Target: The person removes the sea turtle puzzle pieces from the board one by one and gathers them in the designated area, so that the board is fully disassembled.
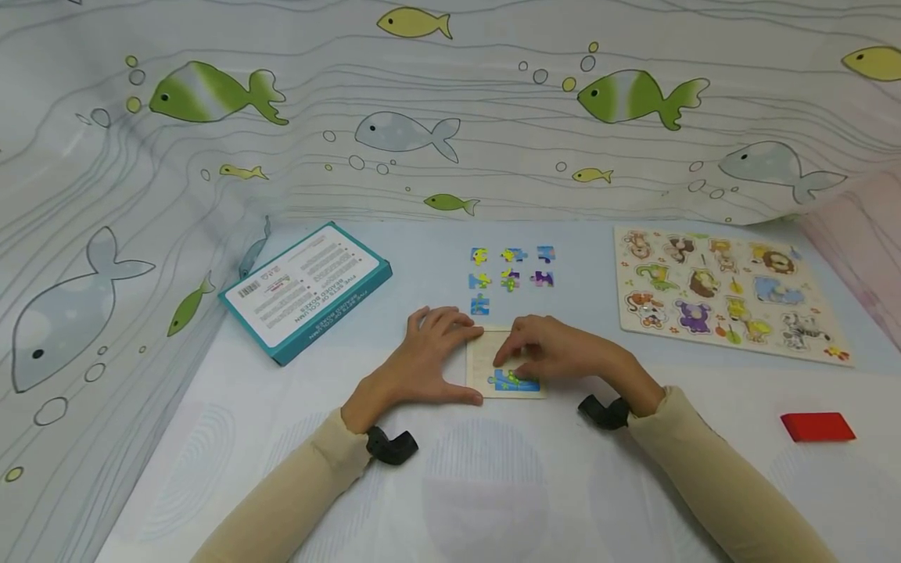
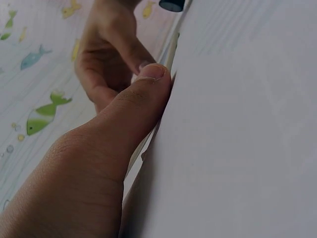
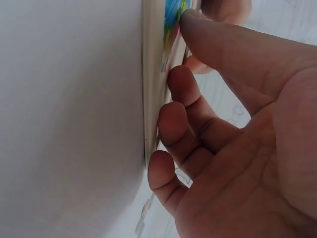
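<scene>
A small wooden puzzle tray [image 1: 479, 361] lies flat in the middle. My left hand [image 1: 429, 360] holds its left side, thumb at the near edge and index finger at the far edge. Joined blue jigsaw pieces [image 1: 503, 381] fill part of the tray's near side. My right hand [image 1: 563, 348] bends over the tray. In the right wrist view its thumb [image 3: 208, 37] presses the coloured pieces, while the other fingers are loosely bent at the tray's edge. Part of the tray is hidden under this hand. Several loose jigsaw pieces [image 1: 510, 278] lie beyond the tray.
A teal-edged box [image 1: 306, 289] lies at the back left. At the back right is an animal puzzle board [image 1: 672, 309]. A red block [image 1: 818, 427] sits at the right. Behind the table hangs a fish-patterned sheet [image 1: 507, 164].
</scene>
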{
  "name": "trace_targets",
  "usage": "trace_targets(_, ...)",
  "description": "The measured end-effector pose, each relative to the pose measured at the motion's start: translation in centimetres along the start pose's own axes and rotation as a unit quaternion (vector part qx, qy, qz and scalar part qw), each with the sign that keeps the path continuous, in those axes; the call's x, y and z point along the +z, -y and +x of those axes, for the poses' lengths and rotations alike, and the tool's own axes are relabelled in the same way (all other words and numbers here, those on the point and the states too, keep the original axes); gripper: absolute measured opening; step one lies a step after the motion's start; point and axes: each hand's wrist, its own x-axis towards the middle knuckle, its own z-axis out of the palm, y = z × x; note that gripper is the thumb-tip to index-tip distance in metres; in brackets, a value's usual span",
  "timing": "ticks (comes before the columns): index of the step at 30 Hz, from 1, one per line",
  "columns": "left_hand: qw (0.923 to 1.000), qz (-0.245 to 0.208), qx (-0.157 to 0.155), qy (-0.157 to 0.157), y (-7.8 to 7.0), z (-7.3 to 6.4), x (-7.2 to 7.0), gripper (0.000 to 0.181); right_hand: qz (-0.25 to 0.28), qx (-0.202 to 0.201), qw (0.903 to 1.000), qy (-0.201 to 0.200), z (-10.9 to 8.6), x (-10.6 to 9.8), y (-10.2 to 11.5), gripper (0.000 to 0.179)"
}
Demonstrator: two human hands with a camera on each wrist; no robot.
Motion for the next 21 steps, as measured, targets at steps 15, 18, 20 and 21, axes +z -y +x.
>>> trace_targets(15,1.0,-0.003,0.0,-0.001,-0.04,0.02,-0.06,0.099,-0.041,-0.017,0.9987,0.023,-0.44,0.12,0.54,0.04)
trace_targets(18,1.0,-0.004,0.0,-0.001,-0.08,0.01,-0.1,0.098,-0.042,-0.018,0.9987,0.02,-0.5,0.18,0.5,0.04)
trace_targets(20,1.0,-0.006,0.0,-0.001,-0.12,0.02,-0.16,0.098,-0.044,-0.017,0.9987,0.019,-0.51,0.25,0.47,0.041)
trace_targets(21,1.0,-0.007,0.0,-0.001,-0.14,0.03,-0.16,0.098,-0.045,-0.016,0.9987,0.019,-0.51,0.28,0.48,0.041)
